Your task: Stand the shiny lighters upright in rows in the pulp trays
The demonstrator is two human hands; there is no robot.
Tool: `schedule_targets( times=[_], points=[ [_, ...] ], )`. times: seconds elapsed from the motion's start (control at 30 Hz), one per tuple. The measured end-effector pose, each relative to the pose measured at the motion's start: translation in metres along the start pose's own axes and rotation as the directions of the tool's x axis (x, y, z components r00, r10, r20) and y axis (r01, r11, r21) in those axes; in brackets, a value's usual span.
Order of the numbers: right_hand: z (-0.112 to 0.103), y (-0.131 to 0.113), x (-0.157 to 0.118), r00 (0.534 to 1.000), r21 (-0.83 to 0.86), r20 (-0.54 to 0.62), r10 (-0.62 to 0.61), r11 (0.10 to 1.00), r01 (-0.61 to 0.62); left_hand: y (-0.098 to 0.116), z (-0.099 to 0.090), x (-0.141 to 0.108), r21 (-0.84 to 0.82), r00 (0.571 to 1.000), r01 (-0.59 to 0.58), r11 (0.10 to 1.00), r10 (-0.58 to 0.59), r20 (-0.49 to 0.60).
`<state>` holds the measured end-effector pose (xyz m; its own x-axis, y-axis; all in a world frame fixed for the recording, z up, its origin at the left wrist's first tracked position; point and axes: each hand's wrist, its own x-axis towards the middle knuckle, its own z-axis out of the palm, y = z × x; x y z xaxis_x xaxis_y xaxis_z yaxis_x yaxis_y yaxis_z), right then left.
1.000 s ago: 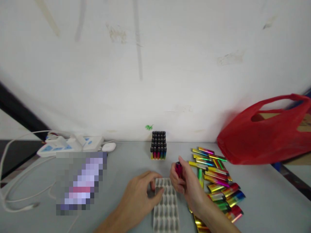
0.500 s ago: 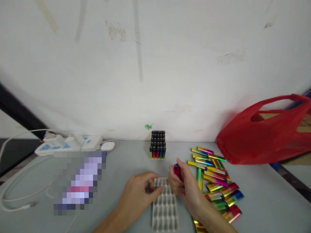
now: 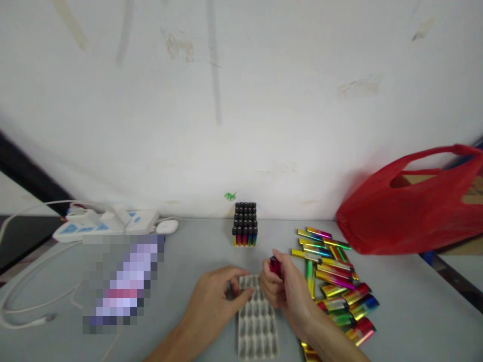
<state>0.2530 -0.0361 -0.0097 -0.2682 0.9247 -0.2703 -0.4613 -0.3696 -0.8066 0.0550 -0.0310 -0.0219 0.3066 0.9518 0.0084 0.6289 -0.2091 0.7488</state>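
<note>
My left hand (image 3: 217, 294) grips the upper left edge of a pale grey slotted tray (image 3: 258, 342), with its thumb over the top slots. The tray lies on the table with rows of hollow slots showing. Just right of the tray's upper end, my right hand (image 3: 287, 286) is closed round a dark red lighter (image 3: 275, 265), its black end pointing up. Fingers hide most of that lighter. Beside my right hand lie several shiny lighters (image 3: 335, 275) in gold, red, green and blue, loosely heaped. Farther back, a block of black-topped lighters (image 3: 245, 223) stands upright in tight rows.
A red plastic bag (image 3: 400, 216) sits at the right against the wall. On the left are a white power strip (image 3: 109, 226) with plugs, a small white charger (image 3: 167, 227), a blurred-out screen-like object (image 3: 126, 281) and white cables (image 3: 22, 322). The wall (image 3: 241, 100) bounds the table's back.
Both hands stay almost still, keeping their holds. The tray's lower end has shifted very slightly to the right.
</note>
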Motion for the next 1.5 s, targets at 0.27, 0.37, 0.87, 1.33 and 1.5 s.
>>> schedule_targets(
  times=[0.27, 0.37, 0.87, 1.33, 1.5],
  points=[
    [0.0023, -0.0017, -0.0028, 1.000, 0.004, -0.005, 0.018, 1.000, -0.018, -0.0009, 0.0010, 0.0015, 0.022, 1.000, 0.004, 1.000, -0.004, 0.015],
    [0.0025, -0.0026, -0.0008, 1.000, 0.007, -0.004, 0.020, 1.000, -0.020, -0.0008, 0.0012, 0.0014, 0.021, 1.000, 0.002, 1.000, -0.003, 0.007],
    [0.0020, -0.0012, 0.0015, 0.995, 0.001, 0.024, 0.092, 0.996, -0.092, -0.0032, 0.0011, 0.0006, 0.014, 1.000, 0.005, 1.000, -0.005, 0.018],
    [0.0016, -0.0026, 0.0039, 1.000, 0.039, -0.007, -0.003, 0.999, 0.003, 0.0029, -0.0012, -0.0008, 0.014, 1.000, 0.016, 1.000, -0.016, 0.025],
    [0.0021, -0.0054, 0.0015, 0.999, 0.071, 0.049, 0.016, 0.997, -0.019, 0.0019, -0.0008, -0.0010, 0.022, 1.000, -0.002, 1.000, 0.001, 0.017]
  ],
)
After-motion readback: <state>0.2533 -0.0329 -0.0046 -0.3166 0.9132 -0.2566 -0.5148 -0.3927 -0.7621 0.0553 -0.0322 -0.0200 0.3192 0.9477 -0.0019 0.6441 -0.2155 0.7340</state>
